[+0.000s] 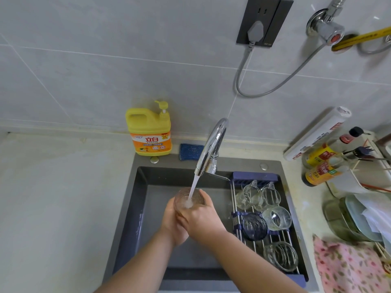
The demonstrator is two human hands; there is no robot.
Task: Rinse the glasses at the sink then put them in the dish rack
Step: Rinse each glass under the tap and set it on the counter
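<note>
Glass (pixel 181 200) under running faucet (pixel 211 144), water foaming inside, left hand (pixel 171 224) and right hand (pixel 204 218) gripping it, dish rack (pixel 255 177) holding five glasses (pixel 276 217).

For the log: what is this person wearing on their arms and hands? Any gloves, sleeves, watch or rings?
Nothing worn shows. The left hand and right hand are ungloved. The left forearm and right forearm are bare down to the picture's bottom edge, so no sleeve or cuff is in view. No watch, bracelet or ring is visible, though some fingers are hidden.
</note>
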